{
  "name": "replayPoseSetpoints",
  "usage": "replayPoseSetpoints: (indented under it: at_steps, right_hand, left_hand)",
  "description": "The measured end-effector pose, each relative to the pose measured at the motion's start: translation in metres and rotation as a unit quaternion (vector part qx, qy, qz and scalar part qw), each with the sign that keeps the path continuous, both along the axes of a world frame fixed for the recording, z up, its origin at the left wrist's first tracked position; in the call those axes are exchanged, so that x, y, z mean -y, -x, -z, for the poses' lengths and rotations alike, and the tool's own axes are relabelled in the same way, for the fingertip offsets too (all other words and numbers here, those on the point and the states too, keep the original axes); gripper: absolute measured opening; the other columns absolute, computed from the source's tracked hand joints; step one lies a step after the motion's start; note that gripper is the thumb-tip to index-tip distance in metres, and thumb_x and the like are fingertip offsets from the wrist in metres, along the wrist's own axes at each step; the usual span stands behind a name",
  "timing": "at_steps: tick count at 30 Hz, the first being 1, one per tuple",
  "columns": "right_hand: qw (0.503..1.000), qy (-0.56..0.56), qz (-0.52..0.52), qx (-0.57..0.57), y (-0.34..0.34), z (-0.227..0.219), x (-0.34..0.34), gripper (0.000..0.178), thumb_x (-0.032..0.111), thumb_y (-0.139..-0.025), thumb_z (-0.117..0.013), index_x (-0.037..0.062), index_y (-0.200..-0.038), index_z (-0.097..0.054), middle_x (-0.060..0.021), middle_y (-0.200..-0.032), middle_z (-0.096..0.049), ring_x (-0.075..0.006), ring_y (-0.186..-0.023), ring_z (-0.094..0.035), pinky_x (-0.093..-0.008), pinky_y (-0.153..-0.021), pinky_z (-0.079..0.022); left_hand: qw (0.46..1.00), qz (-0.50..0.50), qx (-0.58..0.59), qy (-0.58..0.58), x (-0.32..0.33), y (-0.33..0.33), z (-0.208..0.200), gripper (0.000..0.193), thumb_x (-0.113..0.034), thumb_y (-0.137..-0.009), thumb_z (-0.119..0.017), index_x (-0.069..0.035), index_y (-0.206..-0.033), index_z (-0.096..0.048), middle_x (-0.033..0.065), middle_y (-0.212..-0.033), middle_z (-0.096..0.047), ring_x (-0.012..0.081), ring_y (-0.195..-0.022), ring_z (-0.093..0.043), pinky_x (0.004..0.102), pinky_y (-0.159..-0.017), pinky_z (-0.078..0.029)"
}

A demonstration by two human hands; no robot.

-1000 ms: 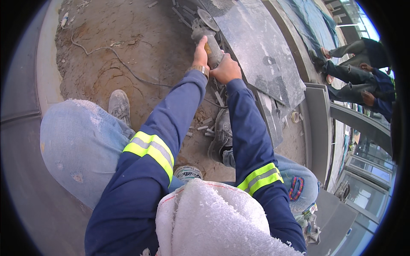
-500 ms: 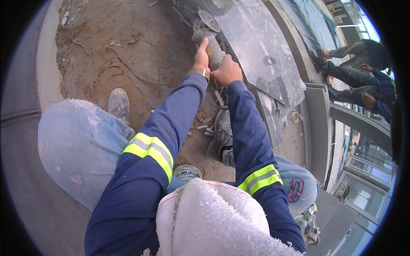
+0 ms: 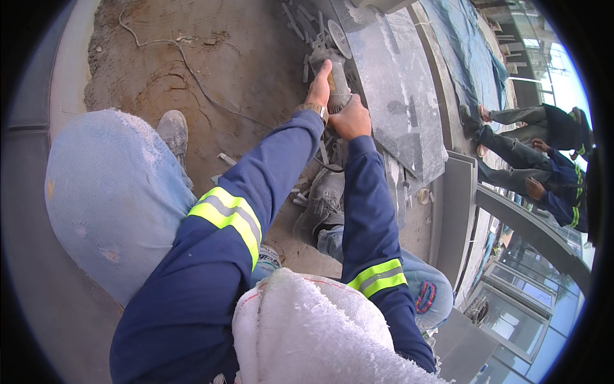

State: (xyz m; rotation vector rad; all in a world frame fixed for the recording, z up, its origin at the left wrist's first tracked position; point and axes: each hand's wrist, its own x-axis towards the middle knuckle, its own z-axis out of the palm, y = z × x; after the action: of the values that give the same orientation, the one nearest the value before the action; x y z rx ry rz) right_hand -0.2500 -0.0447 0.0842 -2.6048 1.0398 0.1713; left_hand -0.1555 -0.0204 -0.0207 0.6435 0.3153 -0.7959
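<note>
Both my hands grip a dusty angle grinder (image 3: 337, 80), held at arm's length. My left hand (image 3: 319, 87) is wrapped round its left side, with the thumb along the body. My right hand (image 3: 353, 118) closes round the rear end nearer to me. At the far end, the round disc (image 3: 339, 40) stands at the left edge of a grey stone slab (image 3: 400, 83); I cannot tell whether it touches the stone. A cord (image 3: 236, 116) runs across the ground to the left.
Cut stone strips (image 3: 300, 22) lie on the dirt (image 3: 160, 77) left of the slab. My shoe (image 3: 323, 201) is close below the grinder. A partly hidden tub (image 3: 268, 256) stands between my legs. Other people (image 3: 543, 157) are at the right, beside a blue tarp (image 3: 457, 45).
The view has shifted, so the slab and the people sit differently in the picture. The grinder appears farther right, still in both hands at the slab's edge.
</note>
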Motion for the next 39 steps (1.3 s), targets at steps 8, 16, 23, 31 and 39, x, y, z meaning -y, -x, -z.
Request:
replayPoseSetpoints:
  at_steps: [8,16,23,31,39]
  right_hand:
    - [1.0,0.016,0.001,0.007,0.003,-0.001,0.0,0.086,0.045,-0.065,-0.084,-0.0052,-0.127,-0.051,-0.0317,-0.113,-0.067,-0.0447,-0.109,-0.065,-0.0469,-0.094,-0.051]
    - [1.0,0.017,-0.002,-0.016,-0.001,-0.003,-0.001,0.089,0.045,-0.064,-0.085,-0.003,-0.13,-0.05,-0.029,-0.112,-0.068,-0.0422,-0.107,-0.067,-0.0465,-0.094,-0.053]
    - [1.0,0.016,-0.003,-0.01,0.002,-0.003,-0.003,0.086,0.044,-0.064,-0.085,-0.0045,-0.127,-0.051,-0.0304,-0.111,-0.068,-0.0437,-0.107,-0.066,-0.0469,-0.093,-0.052]
    - [1.0,0.013,0.008,-0.021,0.003,-0.001,-0.002,0.088,0.046,-0.063,-0.086,-0.007,-0.124,-0.051,-0.032,-0.112,-0.067,-0.0448,-0.109,-0.065,-0.0463,-0.094,-0.052]
    - [1.0,0.009,0.009,-0.016,0.009,-0.003,-0.005,0.087,0.045,-0.062,-0.087,-0.0072,-0.122,-0.051,-0.0322,-0.111,-0.067,-0.0449,-0.108,-0.065,-0.0464,-0.093,-0.052]
  left_hand:
    - [0.998,0.026,-0.031,0.051,-0.005,0.007,-0.018,0.063,-0.061,-0.093,-0.058,-0.002,-0.11,-0.064,0.0152,-0.089,-0.069,0.0279,-0.071,-0.068,0.0407,-0.07,-0.057]
    - [0.995,0.043,-0.059,0.067,-0.011,0.0,-0.02,0.056,-0.059,-0.092,-0.06,-0.008,-0.113,-0.058,0.0164,-0.085,-0.067,0.0296,-0.069,-0.068,0.0444,-0.064,-0.058]
    - [0.996,0.032,-0.058,0.064,-0.013,0.004,-0.025,0.056,-0.059,-0.092,-0.06,-0.006,-0.109,-0.061,0.0156,-0.083,-0.067,0.03,-0.068,-0.067,0.0438,-0.064,-0.058]
    - [0.995,0.036,-0.067,0.062,-0.012,0.007,-0.024,0.054,-0.058,-0.094,-0.058,-0.004,-0.1,-0.065,0.0137,-0.082,-0.067,0.0279,-0.066,-0.067,0.0409,-0.064,-0.057]
    - [0.995,0.047,-0.071,0.062,-0.015,0.012,-0.022,0.057,-0.059,-0.093,-0.058,-0.003,-0.103,-0.064,0.0156,-0.082,-0.067,0.0295,-0.066,-0.067,0.0428,-0.064,-0.057]
